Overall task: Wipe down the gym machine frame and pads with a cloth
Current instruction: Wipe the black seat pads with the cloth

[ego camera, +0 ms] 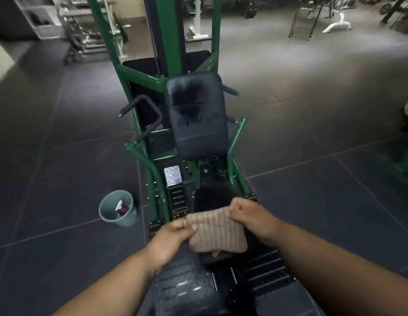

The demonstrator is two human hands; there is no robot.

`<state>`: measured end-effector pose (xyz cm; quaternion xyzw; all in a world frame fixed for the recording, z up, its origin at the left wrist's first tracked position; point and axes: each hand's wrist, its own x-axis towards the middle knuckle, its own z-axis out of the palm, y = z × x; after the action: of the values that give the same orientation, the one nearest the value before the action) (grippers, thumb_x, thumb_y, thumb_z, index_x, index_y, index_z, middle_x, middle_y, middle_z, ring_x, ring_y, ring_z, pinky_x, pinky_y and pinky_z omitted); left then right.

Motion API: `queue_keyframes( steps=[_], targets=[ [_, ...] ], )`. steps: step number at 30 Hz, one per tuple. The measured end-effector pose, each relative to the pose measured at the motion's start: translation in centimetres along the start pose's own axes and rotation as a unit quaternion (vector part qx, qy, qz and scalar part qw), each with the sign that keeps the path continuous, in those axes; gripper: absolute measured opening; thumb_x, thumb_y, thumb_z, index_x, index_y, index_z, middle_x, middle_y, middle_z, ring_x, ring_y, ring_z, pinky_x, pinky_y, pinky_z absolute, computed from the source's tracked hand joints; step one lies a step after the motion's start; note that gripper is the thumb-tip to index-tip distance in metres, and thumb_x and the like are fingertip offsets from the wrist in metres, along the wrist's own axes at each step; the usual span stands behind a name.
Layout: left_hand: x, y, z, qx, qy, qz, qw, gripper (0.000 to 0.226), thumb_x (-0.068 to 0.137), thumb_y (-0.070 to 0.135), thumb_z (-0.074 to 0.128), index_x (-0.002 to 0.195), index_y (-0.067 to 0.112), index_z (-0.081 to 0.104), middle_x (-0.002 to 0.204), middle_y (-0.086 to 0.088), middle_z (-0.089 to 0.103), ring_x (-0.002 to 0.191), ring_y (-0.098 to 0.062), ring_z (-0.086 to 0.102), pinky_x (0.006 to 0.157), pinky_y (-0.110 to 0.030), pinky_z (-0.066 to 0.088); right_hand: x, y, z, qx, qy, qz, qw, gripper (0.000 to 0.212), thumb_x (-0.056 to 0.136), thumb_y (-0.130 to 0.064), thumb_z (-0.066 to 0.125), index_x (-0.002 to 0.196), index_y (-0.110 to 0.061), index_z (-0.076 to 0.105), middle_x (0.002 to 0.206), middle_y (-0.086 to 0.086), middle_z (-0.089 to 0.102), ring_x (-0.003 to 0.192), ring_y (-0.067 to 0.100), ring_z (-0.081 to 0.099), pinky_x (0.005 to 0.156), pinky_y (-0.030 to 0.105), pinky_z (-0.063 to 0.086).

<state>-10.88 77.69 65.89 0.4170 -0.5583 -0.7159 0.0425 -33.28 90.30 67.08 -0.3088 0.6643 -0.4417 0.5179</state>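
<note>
Green machine frame [139, 76] and black pad [196, 115] are seen ahead. Folded beige cloth [218, 233] is held above the footplates, pinched at its edges by left hand [173, 236] and right hand [248, 215]. Bucket [117, 208] contents are indistinct.

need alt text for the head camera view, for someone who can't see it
Two hands, left and right, hold a folded tan cloth by its top corners above a green gym machine with a black pad. A green bucket stands on the dark floor to the left.
</note>
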Motion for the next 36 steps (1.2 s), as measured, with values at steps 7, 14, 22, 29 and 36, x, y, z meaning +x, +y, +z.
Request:
queue_keyframes(
  steps=[7, 14, 22, 29, 36],
  targets=[
    [1.8, -2.4, 8.5, -0.149, 0.073, -0.12, 0.979, 0.025, 0.104, 0.023, 0.064, 0.119, 0.003, 0.071, 0.116, -0.017, 0.077, 0.107, -0.029, 0.073, 0.094, -0.038, 0.06, 0.4, 6.2, -4.4, 0.211, -0.184, 0.18, 0.943, 0.056, 0.091, -0.012, 0.07, 0.146, -0.01, 0.058, 0.141, 0.025, 0.062, 0.132, 0.046, 0.059, 0.107, 0.061, 0.049],
    [2.2, -6.7, 8.2, 0.142, 0.263, -0.167, 0.939, 0.028, 0.089, 0.037, 0.075, 0.108, 0.018, 0.068, 0.101, 0.0, 0.076, 0.092, -0.02, 0.072, 0.086, -0.035, 0.056, 4.7, 7.0, -10.1, 0.153, 0.077, 0.114, 0.979, 0.028, 0.105, -0.015, 0.051, 0.11, -0.014, 0.079, 0.126, 0.014, 0.072, 0.114, 0.057, 0.058, 0.093, 0.064, 0.056],
    [3.0, -9.4, 8.3, 0.095, 0.248, -0.163, 0.95, 0.008, 0.101, 0.033, 0.07, 0.106, 0.027, 0.072, 0.103, 0.008, 0.078, 0.099, -0.017, 0.073, 0.084, -0.027, 0.054, 9.4, 10.4, -7.6, -0.363, -0.098, -0.073, 0.924, 0.054, 0.105, -0.032, 0.039, 0.159, -0.03, 0.045, 0.166, -0.013, 0.036, 0.153, 0.006, 0.032, 0.129, 0.039, 0.025],
    [3.4, -10.0, 7.8, 0.0, 0.252, -0.151, 0.956, 0.004, 0.098, 0.02, 0.074, 0.101, 0.02, 0.076, 0.094, 0.009, 0.08, 0.09, -0.009, 0.075, 0.085, -0.022, 0.054, 11.8, 9.2, -0.6, -0.522, -0.174, -0.007, 0.835, 0.061, 0.112, -0.046, 0.023, 0.169, -0.025, 0.011, 0.176, -0.003, -0.003, 0.162, 0.021, -0.01, 0.129, 0.041, -0.008],
    [3.0, -10.9, 7.1, -0.037, 0.213, -0.131, 0.968, 0.017, 0.098, 0.018, 0.075, 0.115, 0.015, 0.077, 0.101, 0.006, 0.082, 0.096, -0.01, 0.077, 0.097, -0.025, 0.055, 9.6, 8.3, 0.8, -0.558, -0.293, -0.12, 0.768, 0.058, 0.113, -0.04, 0.025, 0.168, -0.032, 0.008, 0.175, -0.009, -0.003, 0.161, 0.016, -0.011, 0.13, 0.043, -0.01]
  ],
)
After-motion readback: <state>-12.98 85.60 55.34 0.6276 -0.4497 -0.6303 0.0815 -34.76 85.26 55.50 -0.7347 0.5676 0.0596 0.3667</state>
